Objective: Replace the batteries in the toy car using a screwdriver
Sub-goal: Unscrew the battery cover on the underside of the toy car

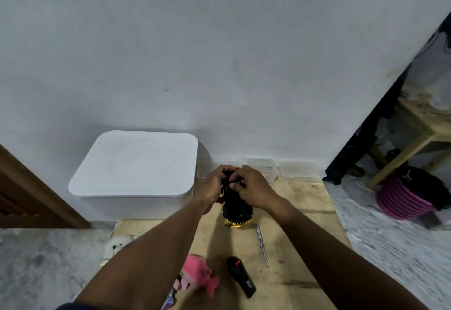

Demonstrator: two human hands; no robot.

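Head view: both hands, left [211, 186] and right [252, 188], grip toy car [238, 208]; white bin [134, 163] lidded.

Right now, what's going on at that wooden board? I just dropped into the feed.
A person holds a black and yellow toy car over the pale wooden board with both hands. The left hand cups its far end, and the right hand works its fingers on the dark underside, though what they are touching is hidden. The slim clear-handled screwdriver lies unused on the board beside the car, with a black remote control nearer the person. No batteries are visible.
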